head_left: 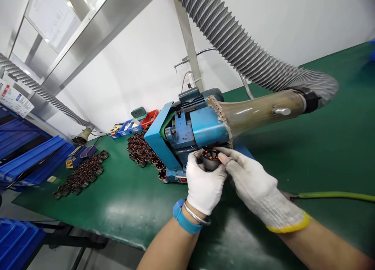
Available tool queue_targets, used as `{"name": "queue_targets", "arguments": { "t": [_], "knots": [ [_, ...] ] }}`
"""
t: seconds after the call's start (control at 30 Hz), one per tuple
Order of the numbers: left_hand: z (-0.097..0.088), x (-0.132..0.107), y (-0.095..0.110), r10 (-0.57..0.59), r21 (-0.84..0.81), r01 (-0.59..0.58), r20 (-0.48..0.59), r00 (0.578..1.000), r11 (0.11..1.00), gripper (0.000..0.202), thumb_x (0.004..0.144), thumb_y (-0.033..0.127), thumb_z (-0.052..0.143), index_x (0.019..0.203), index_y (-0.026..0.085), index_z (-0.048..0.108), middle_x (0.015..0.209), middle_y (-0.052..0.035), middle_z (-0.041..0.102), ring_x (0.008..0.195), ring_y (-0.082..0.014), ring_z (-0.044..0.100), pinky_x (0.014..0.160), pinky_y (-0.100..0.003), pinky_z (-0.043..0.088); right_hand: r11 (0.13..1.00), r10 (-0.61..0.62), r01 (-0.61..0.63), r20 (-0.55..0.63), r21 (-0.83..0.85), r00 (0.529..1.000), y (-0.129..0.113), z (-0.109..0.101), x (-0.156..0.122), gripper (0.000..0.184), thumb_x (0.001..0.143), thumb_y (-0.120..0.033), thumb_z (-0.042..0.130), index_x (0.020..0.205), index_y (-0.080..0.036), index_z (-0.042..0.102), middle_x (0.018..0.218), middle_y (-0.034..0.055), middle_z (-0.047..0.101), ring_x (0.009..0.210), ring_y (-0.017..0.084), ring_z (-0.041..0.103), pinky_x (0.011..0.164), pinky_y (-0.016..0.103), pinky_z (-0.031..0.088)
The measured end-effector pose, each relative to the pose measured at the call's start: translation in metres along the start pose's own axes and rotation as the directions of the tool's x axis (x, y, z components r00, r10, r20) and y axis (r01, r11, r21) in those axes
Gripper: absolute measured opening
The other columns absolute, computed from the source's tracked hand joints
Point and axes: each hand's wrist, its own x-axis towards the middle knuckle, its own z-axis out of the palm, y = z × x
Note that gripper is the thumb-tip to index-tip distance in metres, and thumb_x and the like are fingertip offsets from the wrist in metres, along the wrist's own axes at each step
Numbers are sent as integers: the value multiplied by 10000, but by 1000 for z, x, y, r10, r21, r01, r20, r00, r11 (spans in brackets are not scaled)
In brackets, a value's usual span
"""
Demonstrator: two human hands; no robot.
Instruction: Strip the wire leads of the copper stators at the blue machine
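Note:
Between my two gloved hands is a round motor stator [211,160], dark on the outside with copper-coloured windings showing at its top. My left hand [206,182] grips it from the left and below, fingers closed round its side. The bare fingertip of my right hand [252,176] presses against the stator's right rim, with the other fingers bent over its far side. Just beyond the hands stands a blue belt grinder [209,127] with a motor on its back. The stator is close to the machine's front; whether they touch I cannot tell.
A clear duct [260,110] joins the machine to a grey corrugated hose [234,39]. Many stators [142,147] stand left of the machine, with another group [83,174] farther left. Small bins [149,118] line the wall. A green air hose [336,195] lies at right on the green table [125,211].

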Motion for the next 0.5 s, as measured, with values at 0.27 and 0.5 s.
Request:
{"name": "queue_targets", "arguments": {
  "t": [0.27, 0.5],
  "knots": [
    [-12, -28, -3, 59, 19, -59, 22, 998, 998, 577, 584, 274, 990, 991, 218, 585, 981, -59, 754, 901, -204, 725, 836, -317, 614, 986, -104, 116, 103, -120, 989, 18, -17, -26, 475, 795, -533, 843, 1148, -225, 763, 1102, 121, 800, 1070, 321, 774, 959, 412, 661],
    [-32, -26, -7, -12, -110, 12, 2, 1000, 994, 383, 639, 276, 870, 969, 193, 693, 930, -22, 712, 865, -154, 652, 835, -262, 565, 940, -209, 249, 183, -233, 961, 22, -25, -31, 395, 908, -564, 751, 1149, -252, 783, 1173, 114, 781, 1042, 286, 776, 895, 356, 677]
  ]
}}
